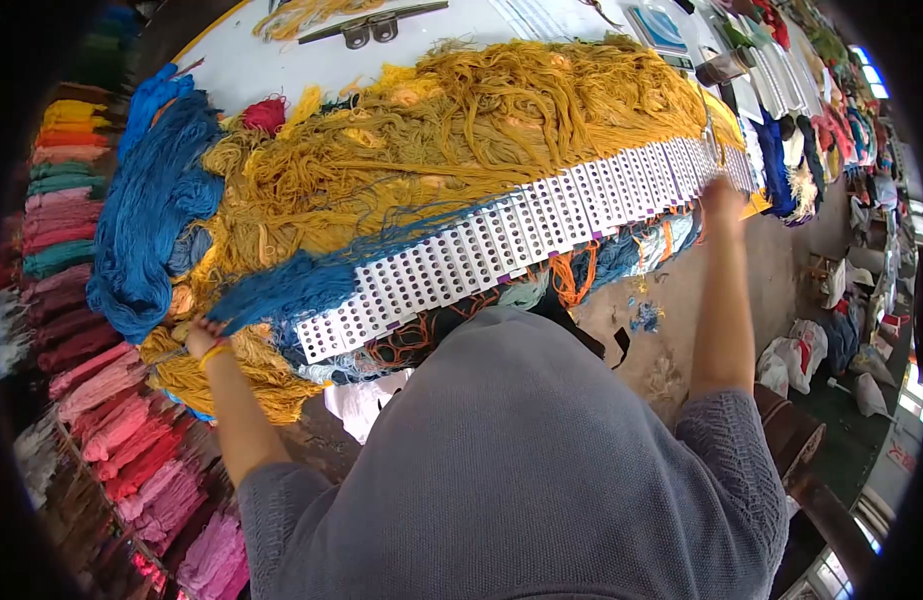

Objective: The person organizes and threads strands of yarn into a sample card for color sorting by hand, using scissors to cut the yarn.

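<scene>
At the left end of the table my left hand [203, 337], with a yellow band at the wrist, is closed on the end of a blue yarn bundle [291, 287]. The bundle stretches right across the yellow yarn and thins to loose strands over the row of white punched cards [481, 245]. My right hand [721, 200] is at the far right end of that row, touching or just over the last cards. Its fingers are too small and blurred to make out. A large heap of mustard-yellow yarn [461, 120] lies behind the cards.
Blue skeins [156, 210] hang at the table's left end. A metal clip bar [371, 25], a scale [658, 28] and a brown cylinder [724, 66] lie farther back. Coloured skeins [131, 430] line the left side; white bags [796, 355] stand on the floor at right.
</scene>
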